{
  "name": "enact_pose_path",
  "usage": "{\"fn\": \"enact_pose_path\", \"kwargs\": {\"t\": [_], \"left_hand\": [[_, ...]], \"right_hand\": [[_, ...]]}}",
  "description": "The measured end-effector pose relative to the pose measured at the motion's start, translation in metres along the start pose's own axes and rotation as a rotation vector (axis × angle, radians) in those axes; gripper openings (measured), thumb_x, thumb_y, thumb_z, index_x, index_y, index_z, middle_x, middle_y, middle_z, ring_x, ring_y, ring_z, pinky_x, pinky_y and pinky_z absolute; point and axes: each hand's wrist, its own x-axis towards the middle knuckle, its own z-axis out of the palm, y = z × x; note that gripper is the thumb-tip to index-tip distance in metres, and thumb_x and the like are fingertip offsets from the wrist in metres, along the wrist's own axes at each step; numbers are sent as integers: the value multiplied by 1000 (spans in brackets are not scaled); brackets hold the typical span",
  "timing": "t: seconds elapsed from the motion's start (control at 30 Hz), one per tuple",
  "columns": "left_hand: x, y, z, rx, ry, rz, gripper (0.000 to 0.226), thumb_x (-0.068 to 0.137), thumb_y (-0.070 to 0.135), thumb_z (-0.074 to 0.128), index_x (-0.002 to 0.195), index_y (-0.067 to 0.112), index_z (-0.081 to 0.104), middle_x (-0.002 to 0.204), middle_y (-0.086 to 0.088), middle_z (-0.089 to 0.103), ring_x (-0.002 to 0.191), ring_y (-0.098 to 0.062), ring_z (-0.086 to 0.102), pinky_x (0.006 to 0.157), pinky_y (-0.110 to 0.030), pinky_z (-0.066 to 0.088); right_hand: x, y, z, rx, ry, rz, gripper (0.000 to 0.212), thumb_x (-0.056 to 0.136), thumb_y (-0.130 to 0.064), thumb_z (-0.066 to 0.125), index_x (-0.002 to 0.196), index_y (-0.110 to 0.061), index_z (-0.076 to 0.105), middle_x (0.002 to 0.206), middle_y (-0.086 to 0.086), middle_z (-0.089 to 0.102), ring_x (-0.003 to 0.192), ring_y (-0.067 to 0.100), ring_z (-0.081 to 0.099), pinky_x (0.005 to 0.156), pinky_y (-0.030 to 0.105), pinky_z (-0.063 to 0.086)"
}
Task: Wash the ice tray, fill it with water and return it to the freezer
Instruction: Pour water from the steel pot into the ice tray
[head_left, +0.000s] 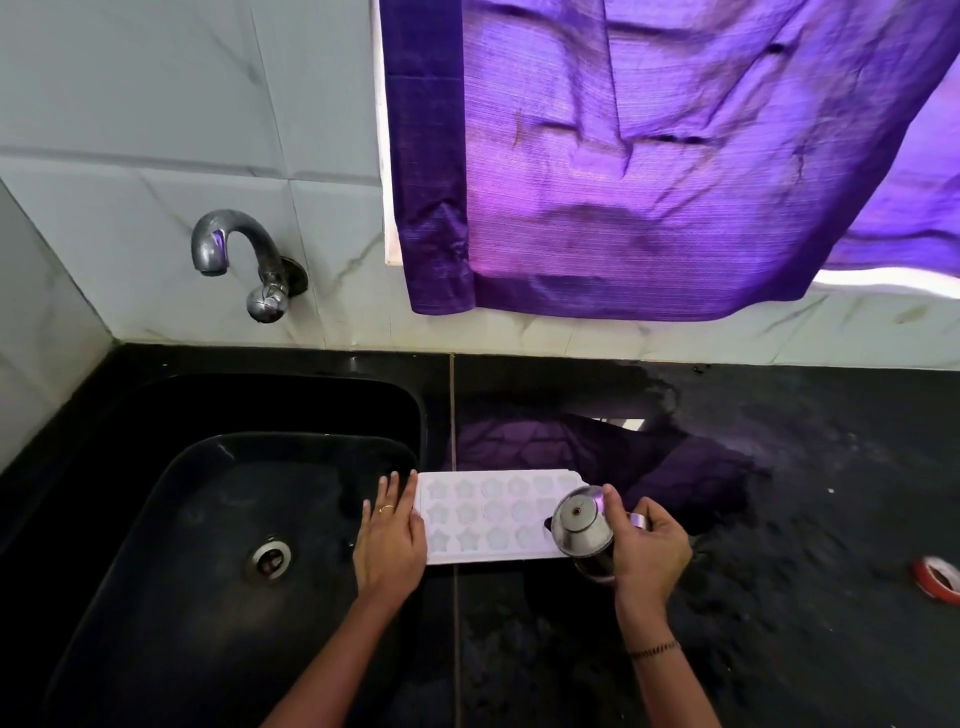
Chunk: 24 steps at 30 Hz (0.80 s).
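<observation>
Your white ice tray lies flat on the black worktop, just right of the sink.
It is long and rectangular, with three rows of star-shaped cups facing up. Its long side runs left to right, and its left end reaches the sink edge.

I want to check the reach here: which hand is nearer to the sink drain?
Left. The left hand rests at the ice tray's left end, over the sink edge, just right of the sink drain. The right hand holds a steel cup beyond the tray.
</observation>
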Motion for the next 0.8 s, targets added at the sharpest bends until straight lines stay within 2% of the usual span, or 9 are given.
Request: {"fn": "enact_pose_path", "kwargs": {"t": [0.07,0.23,0.3,0.5,0.8], "left_hand": [[0,0,-1,21,-5,4,53,98,21,30,150,22,20,158,-3,20,147,-14,8,120,-33,4],[-1,3,-5,41,-2,6,53,97,20,32,149,21,22,157,-5,21,147,-16,9,120,-34,4],[-1,4,-6,56,-5,2,53,97,20,31,150,22,21,158,-4,20,147,-15,8,121,-34,4],[-2,8,-11,70,-18,-2,53,97,19,32,150,20,21,158,-6,18,148,-17,7,121,-35,4],[-2,8,-11,89,-26,5,54,97,19,32,150,19,22,158,-7,16,148,-17,6,121,-35,4]], "right_hand": [[0,0,0,4,-2,-1,57,77,-19,77,49,-17,27,47,-3,27,48,7,22,44,19,27],[5,4,-6,98,-8,40,57,77,-18,77,49,-16,28,45,-6,27,41,6,23,39,12,25],[8,4,-9,139,-13,68,58,77,-19,77,49,-17,27,41,-13,25,41,5,22,40,12,25],[18,9,-22,254,37,170,57,79,-19,76,53,-18,25,40,-13,22,43,4,19,40,14,22],[25,18,-35,191,30,144,57,78,-20,76,52,-18,25,39,-12,22,42,5,19,41,14,22]]}}
